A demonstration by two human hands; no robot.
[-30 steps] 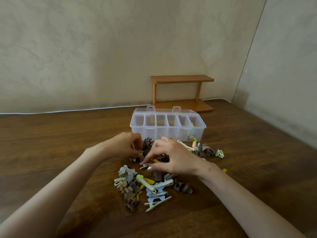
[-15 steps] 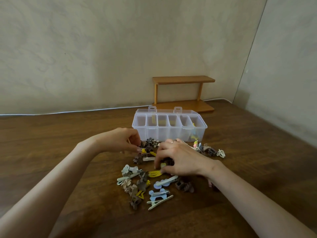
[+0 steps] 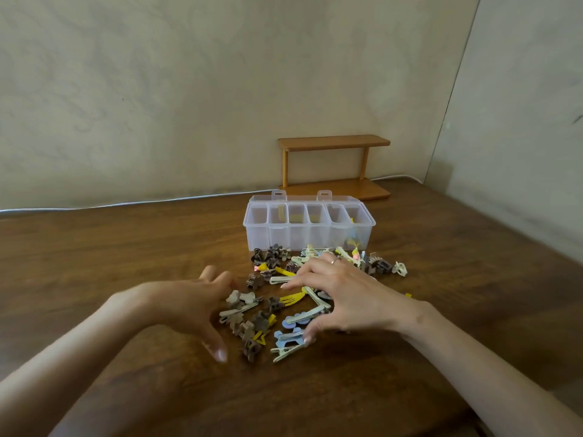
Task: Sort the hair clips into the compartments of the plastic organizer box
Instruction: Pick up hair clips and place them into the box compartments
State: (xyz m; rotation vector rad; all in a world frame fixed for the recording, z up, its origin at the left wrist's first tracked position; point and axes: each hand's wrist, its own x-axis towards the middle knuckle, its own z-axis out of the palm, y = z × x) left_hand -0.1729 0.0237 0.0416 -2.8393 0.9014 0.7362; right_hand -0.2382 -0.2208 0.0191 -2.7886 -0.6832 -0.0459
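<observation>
A person's two bare hands work over a brown wooden table (image 3: 126,279), seen from above. A loose pile of small hair clips (image 3: 273,305) – brown flower shapes, yellow ones, pale cream and light blue – lies in the middle of the table, on the near side of a clear plastic organizer box (image 3: 284,239). The box stands just beyond the pile with its lid folded back and a row of six compartments; a few coloured pieces show through the wall of the rightmost one.

The left hand (image 3: 189,305), slightly blurred, is at the left edge of the pile, fingers spread wide and gripping nothing. The right hand (image 3: 342,298) arches over the right part of the pile – fingers splayed, fingertips resting on the clips, the thumb touching a light blue clip (image 3: 284,337). A ring is on one finger.

Farther back, a small wooden shelf (image 3: 334,141) stands against the wall, and a white cable (image 3: 126,204) runs along the table's far edge.
</observation>
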